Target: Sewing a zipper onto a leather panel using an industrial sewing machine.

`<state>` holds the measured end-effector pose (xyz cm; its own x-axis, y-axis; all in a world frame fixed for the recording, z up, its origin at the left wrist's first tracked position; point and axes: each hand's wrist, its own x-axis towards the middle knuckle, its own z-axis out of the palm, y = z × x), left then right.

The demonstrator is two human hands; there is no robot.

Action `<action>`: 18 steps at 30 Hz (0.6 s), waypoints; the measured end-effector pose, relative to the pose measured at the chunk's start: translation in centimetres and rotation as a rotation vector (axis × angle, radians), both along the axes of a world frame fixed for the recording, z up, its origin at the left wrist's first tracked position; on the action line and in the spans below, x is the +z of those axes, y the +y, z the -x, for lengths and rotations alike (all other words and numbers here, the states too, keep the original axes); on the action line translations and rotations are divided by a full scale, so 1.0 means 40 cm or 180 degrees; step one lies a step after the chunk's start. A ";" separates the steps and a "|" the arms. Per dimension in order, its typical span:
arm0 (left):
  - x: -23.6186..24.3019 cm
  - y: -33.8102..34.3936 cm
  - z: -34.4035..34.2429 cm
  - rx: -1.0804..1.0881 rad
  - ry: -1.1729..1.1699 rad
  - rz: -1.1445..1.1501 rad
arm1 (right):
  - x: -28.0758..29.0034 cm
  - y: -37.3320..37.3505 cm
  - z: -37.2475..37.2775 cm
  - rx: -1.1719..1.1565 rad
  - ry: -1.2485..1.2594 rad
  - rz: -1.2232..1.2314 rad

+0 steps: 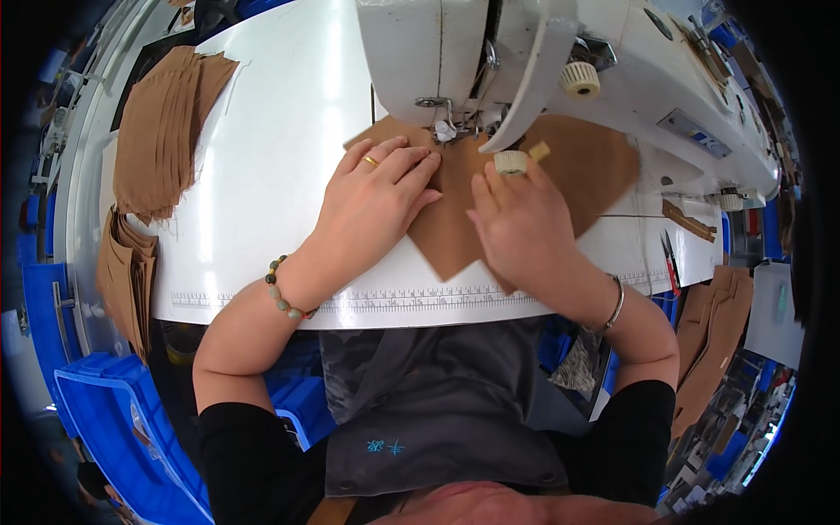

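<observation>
A brown fabric piece (pixel 455 232) lies under the needle area of a white sewing machine (pixel 612 66), its near corner pointing toward me. My left hand (pixel 376 188) rests flat on its left part, fingers stretched toward the presser foot (pixel 444 131) and thumb apart. On the right part lies my right hand (pixel 523 219), slightly blurred, fingers pointing forward and pressing on the fabric. A ribbed cream knob (pixel 510 164) of the machine hides some of its fingertips. Beside them shows a small yellowish piece (pixel 540 151) whose kind I cannot make out.
Stacked brown fabric pieces (pixel 157 131) lie at the table's left, with more (pixel 129 271) hanging over its edge. Red-and-black snips (pixel 670 262) and a brown strip (pixel 689 220) lie right. A ruler (pixel 394 302) runs along the front. Brown panels (pixel 713 341) and a blue bin (pixel 131 429) flank me.
</observation>
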<state>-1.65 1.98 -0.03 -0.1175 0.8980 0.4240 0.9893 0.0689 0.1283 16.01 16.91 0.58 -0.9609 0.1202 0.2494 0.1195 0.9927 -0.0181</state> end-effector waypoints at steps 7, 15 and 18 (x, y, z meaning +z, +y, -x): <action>-0.003 -0.012 -0.002 -0.0132 -0.0294 0.0217 | 0.000 -0.074 -0.029 0.0644 0.0382 -0.0338; 0.008 -0.017 -0.011 -0.0089 -0.0130 0.0426 | 0.045 0.000 -0.105 0.0700 0.0579 0.0433; 0.010 -0.019 -0.010 -0.0097 -0.0116 0.0441 | 0.156 0.228 -0.257 0.0148 0.1513 0.0240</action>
